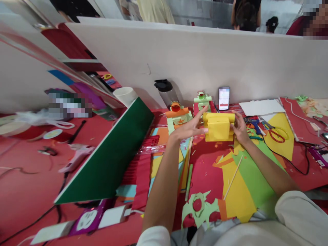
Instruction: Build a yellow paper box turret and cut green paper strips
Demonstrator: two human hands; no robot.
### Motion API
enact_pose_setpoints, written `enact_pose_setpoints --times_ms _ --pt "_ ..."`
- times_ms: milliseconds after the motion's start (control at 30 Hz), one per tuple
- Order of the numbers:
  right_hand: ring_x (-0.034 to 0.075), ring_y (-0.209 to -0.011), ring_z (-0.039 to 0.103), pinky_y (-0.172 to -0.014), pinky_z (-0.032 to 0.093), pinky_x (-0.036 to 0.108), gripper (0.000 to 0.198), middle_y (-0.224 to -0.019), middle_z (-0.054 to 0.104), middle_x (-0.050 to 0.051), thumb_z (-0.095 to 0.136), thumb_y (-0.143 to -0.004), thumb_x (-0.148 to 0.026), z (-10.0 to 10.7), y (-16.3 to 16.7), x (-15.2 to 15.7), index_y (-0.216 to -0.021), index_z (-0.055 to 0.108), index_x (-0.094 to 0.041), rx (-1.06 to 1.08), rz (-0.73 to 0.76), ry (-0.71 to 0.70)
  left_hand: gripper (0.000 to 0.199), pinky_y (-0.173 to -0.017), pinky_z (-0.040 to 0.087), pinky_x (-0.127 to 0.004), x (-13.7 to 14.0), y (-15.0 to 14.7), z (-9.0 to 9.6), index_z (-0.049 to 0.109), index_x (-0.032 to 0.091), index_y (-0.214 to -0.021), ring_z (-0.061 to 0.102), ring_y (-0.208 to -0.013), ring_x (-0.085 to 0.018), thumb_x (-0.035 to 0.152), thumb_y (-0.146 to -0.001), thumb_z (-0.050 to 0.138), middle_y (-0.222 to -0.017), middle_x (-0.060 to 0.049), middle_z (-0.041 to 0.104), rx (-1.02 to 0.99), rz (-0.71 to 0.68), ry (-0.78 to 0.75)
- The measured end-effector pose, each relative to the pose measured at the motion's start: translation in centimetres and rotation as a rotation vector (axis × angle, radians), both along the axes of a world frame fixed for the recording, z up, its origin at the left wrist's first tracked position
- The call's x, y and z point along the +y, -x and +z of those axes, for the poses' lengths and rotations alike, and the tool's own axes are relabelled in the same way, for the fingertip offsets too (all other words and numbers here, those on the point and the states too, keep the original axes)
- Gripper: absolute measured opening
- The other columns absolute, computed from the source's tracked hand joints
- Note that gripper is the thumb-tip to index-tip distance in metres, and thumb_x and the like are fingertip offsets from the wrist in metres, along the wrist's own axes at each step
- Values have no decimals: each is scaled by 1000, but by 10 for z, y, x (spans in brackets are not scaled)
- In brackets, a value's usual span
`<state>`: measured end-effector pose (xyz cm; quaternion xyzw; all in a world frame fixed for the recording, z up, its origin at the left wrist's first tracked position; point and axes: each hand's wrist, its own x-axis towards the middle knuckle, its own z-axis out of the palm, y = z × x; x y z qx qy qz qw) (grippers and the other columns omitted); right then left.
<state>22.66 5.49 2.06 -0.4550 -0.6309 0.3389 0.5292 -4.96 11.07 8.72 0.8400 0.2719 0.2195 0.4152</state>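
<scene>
A yellow folded-paper model (218, 130), box-like with a rolled tube along its top, is held upright above the table between my hands. My left hand (192, 128) grips its left side, the thumb against the front edge and the other fingers reaching up behind. At the right side, my right hand (240, 129) closes on the edge near the tube's end. Behind it stand two finished-looking paper models, an orange and green one (178, 116) and a red and green one (202, 101), each with a round opening on top.
A phone (223, 98) leans on the white partition (194, 65), right of a bottle (166, 94). A dark green board (112, 157) slants at left beside a pink glue gun (77, 159). Scissors (276, 134), paper sheets (237, 191), a stick (233, 177) and green scraps (188, 212) lie around.
</scene>
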Motion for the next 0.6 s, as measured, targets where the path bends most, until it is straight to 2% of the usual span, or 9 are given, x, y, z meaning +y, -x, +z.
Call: enact_pose_setpoints --times_ms 67,133,233,333,400,600 --pt "34 -135 60 -113 53 54 100 -153 55 14 53 -90 -81 -1 0 1 -166 10 -33 1 -7 3 108 -127 33 -57 -3 -7 3 10 34 -169 14 -164 -40 68 -86 70 -176 -11 20 -2 18 -37" --pt "34 -134 60 -113 52 54 99 -153 54 14 52 -90 -81 0 0 0 -166 11 -33 -2 0 4 108 -127 33 -56 -4 -14 3 17 33 -168 19 -162 -40 68 -83 74 -176 -12 20 4 60 -76" --pt "36 -138 58 -114 50 55 100 -156 52 15 48 -90 -83 6 1 -3 -166 8 -33 -2 24 -5 98 -124 38 -52 -4 -22 0 29 30 -163 35 -154 -38 66 -84 75 -169 -14 32 3 117 -113" --pt "35 -148 48 -121 44 54 107 -165 41 15 51 -88 -84 15 3 -8 -168 3 -31 -48 43 -49 89 -116 47 -48 -5 -27 -1 38 27 -157 50 -141 -36 64 -84 75 -159 -15 45 37 172 -112" --pt "34 -151 44 -124 41 52 109 -169 35 14 53 -88 -83 18 4 -9 -168 3 -30 -94 41 -49 87 -110 51 -46 -7 -29 0 41 25 -154 55 -135 -35 63 -84 75 -155 -15 48 60 200 -97" --pt "33 -143 54 -117 49 52 101 -165 44 13 52 -91 -77 11 5 0 -169 7 -30 -95 62 64 85 -109 51 -44 -3 -29 -4 44 21 -151 58 -130 -33 67 -84 71 -152 -16 52 113 232 -26"
